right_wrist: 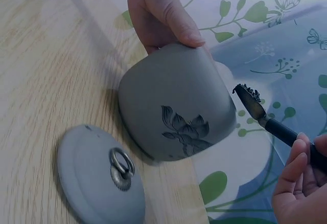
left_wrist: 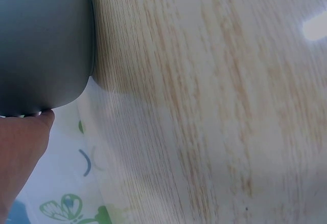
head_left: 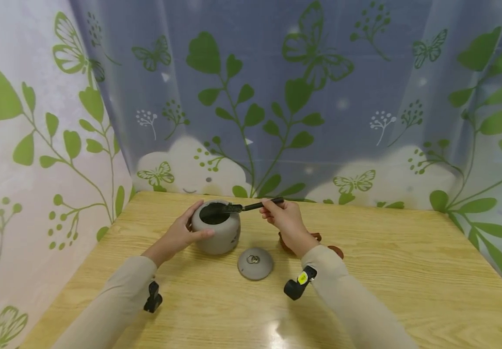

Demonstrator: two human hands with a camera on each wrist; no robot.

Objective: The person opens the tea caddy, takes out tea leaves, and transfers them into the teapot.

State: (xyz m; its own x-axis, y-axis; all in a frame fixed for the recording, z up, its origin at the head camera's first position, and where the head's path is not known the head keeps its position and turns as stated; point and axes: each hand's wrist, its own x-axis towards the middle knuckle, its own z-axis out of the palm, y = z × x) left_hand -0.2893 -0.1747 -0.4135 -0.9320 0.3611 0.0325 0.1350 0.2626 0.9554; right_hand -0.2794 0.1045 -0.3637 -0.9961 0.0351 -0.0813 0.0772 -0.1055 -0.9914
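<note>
A grey ceramic tea jar (head_left: 222, 237) with a dark lotus design stands uncovered on the table. My left hand (head_left: 184, 232) holds it from the left, thumb on the near side; the right wrist view shows that thumb (right_wrist: 186, 32) against the jar wall. Between the thumb and fingers of my right hand (head_left: 286, 220) is the black handle of a small tea scoop (head_left: 251, 207). Dark, curled tea leaves (right_wrist: 249, 92) lie heaped on its blade, which is at the jar's mouth. The jar's grey lid (head_left: 255, 264), with a metal ring, rests on the table nearby.
A reddish-brown object (head_left: 315, 236) sits partly hidden behind my right wrist, with a small round brown piece (head_left: 335, 251) beside it. The wooden table (head_left: 408, 271) ends at a patterned curtain (head_left: 259, 121) at the back and left.
</note>
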